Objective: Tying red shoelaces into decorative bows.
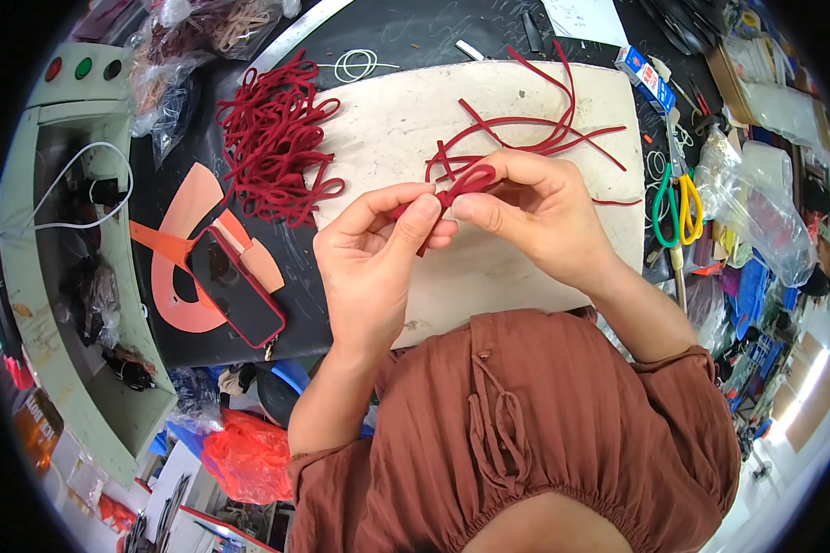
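Note:
Over the pale work board (526,267), both my hands pinch a dark red cord bow (470,182). My left hand (373,244) is closed, thumb and index finger gripping the knotted part. A loop of the bow sits between the thumb and fingers of my right hand (544,207), also closed. Part of the bow is hidden behind my fingers. Just beyond my right hand lie several loose dark red cords (526,129). A heap of tied dark red bows (272,138) rests at the board's upper left edge.
At left, a phone (235,286) lies beside curved orange-pink pieces (189,267) and a grey-green metal cabinet (111,396). Scissors (677,207) with green and yellow handles and a blue-white box (646,78) are at right. A coil of white cord (355,64) sits at the back.

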Motion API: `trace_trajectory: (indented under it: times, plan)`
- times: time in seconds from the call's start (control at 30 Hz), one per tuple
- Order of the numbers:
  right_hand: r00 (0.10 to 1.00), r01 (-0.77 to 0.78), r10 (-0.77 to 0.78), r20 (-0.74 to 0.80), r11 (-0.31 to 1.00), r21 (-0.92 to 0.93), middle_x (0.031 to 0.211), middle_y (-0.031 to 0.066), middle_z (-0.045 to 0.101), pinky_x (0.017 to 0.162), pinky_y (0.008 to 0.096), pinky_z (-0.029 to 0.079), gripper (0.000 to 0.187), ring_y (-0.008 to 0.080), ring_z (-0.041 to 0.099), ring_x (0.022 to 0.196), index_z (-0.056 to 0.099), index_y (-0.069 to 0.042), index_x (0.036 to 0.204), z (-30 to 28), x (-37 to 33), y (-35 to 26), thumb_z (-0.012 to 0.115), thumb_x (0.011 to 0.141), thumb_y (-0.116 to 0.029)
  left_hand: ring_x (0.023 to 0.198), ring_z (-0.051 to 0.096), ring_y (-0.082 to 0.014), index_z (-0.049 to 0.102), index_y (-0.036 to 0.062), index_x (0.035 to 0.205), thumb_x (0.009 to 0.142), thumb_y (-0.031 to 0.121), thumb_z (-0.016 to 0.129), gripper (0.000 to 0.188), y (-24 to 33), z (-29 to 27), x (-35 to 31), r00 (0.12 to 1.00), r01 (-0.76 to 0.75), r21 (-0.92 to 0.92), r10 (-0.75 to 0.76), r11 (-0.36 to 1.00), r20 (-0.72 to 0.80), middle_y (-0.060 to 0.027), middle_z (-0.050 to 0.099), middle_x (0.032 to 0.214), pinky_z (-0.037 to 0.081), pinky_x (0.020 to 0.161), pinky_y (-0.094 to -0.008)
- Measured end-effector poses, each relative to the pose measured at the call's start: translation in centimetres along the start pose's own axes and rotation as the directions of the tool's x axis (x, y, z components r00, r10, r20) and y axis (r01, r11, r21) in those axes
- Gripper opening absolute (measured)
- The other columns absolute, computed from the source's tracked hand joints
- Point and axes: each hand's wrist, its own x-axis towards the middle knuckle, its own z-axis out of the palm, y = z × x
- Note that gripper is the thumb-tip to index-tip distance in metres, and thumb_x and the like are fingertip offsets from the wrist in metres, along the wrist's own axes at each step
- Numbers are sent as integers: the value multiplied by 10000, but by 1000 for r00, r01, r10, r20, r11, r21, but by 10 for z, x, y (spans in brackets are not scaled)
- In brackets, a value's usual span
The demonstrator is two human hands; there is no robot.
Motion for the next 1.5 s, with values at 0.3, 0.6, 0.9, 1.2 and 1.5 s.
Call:
trace_trajectory:
  times: [0.3, 0.6, 0.9, 1.2, 1.5]
  plan:
    - [999, -30, 31, 22, 999, -29, 829, 33, 561, 678, 221, 431, 117, 84, 525, 777, 608, 0, 858, -7, -1, 3, 650, 755, -37, 666, 592, -128, 581, -36, 965, 819, 39, 588, 164, -6, 0, -1, 989, 148, -345, -140, 927, 47, -92, 617, 828, 459, 590, -200]
    - [999, 30, -34, -27, 989, -146, 824, 37, 591, 653, 238, 432, 166, 97, 547, 726, 613, 0, 930, -14, -4, 7, 603, 795, -96, 617, 566, -116, 594, -40, 904, 809, 22, 597, 114, 15, -1, 7, 957, -291, 8, 291, 957, -8, -85, 604, 767, 444, 566, -213]
    - [980, 198, -187, 64, 916, -350, 684, 70, 580, 575, 255, 430, 80, 142, 548, 625, 618, -4, 780, -10, 4, -21, 623, 763, -82, 627, 562, -107, 597, -35, 940, 808, 46, 611, 155, 8, 7, 4, 993, -99, -62, 102, 993, 54, -79, 605, 776, 444, 567, -213]
    - [963, 243, -270, -15, 889, -388, 685, 80, 582, 547, 251, 425, 64, 137, 540, 595, 617, 1, 773, -5, 3, -12, 625, 747, -57, 692, 571, -114, 591, -34, 996, 826, 78, 598, 204, -2, 11, 3, 1000, -12, -190, 12, 982, -2, -76, 612, 810, 439, 632, -222]
    - [970, 222, -243, -27, 921, -320, 687, 80, 563, 558, 263, 421, 70, 154, 531, 613, 588, 6, 778, -2, 1, -4, 609, 756, -57, 784, 547, -103, 563, -18, 949, 862, 100, 548, 147, -11, 20, 7, 956, -282, -5, 281, 959, -88, -66, 589, 875, 432, 727, -231]
